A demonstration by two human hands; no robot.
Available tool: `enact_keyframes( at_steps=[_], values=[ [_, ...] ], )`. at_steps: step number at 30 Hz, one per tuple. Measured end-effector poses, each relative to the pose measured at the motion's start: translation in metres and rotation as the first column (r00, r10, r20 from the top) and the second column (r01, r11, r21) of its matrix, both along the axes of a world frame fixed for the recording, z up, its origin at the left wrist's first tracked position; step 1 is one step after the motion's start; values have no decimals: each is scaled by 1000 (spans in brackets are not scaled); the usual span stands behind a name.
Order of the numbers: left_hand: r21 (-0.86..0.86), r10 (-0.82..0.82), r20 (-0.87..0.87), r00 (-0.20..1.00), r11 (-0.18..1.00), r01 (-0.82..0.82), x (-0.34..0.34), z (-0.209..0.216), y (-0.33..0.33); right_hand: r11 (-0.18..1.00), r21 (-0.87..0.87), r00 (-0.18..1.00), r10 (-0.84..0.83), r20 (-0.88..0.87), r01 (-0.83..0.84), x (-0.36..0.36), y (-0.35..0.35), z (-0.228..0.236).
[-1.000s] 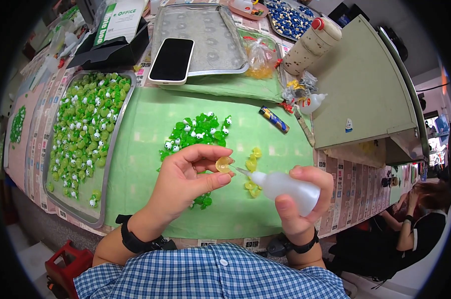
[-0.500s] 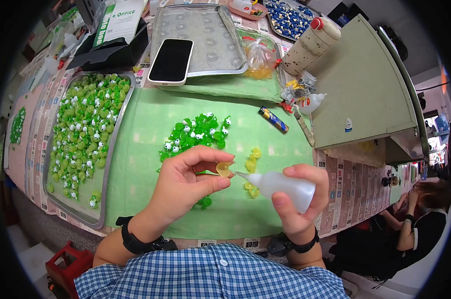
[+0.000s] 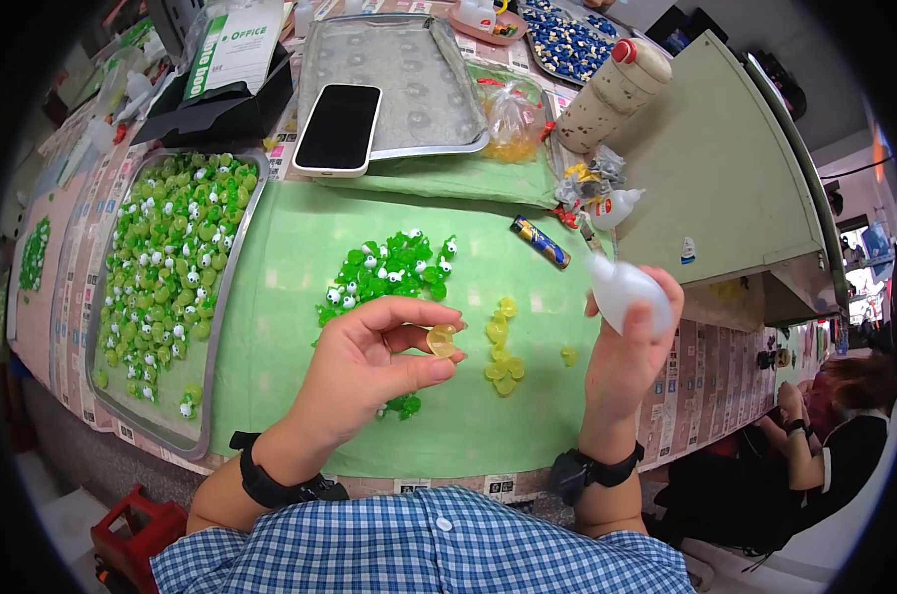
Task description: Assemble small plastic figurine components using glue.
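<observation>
White bottle (image 3: 629,294) swung clear of the yellow piece (image 3: 441,342), its use there apparently paused | my right hand (image 3: 622,371) wrapped the bottle | my left hand (image 3: 354,358) pinched the piece, fingertips nearly together, above the green mat (image 3: 280,297)

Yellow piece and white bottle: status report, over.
Left hand pinching yellow piece. Right hand gripping white bottle. Loose yellow pieces on green mat between hands.

Pcs (image 3: 176,247) in tray (image 3: 171,428), L; pile (image 3: 394,265) on cloth (image 3: 280,267), ctr; phone (image 3: 338,129) at front L corner, rear tray (image 3: 409,79); flask (image 3: 612,94) nr cabinet (image 3: 706,168), R.
</observation>
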State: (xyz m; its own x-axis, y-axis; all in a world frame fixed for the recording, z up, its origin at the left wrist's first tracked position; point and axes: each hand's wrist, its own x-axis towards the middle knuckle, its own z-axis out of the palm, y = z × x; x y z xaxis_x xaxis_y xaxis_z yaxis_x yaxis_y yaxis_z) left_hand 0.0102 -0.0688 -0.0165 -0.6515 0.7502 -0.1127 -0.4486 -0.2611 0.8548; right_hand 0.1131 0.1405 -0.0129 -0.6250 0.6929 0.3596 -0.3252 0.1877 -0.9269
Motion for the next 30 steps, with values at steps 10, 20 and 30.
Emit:
enact_keyframes(
  at_steps=[10, 20, 30],
  values=[
    [32, -13, 117, 993, 999, 9, -7, 2, -1, 972, 209, 918, 14, 396, -105, -21, 27, -32],
    [29, 187, -46, 981, 982, -186, -14, 1, -6, 692, 721, 975, -179, 132, 29, -9, -11, -8],
    [25, 162, -39, 986, 987, -161, -14, 1, -6, 211, 726, 739, 376, 558, -655, -20, -62, -16]
  ],
)
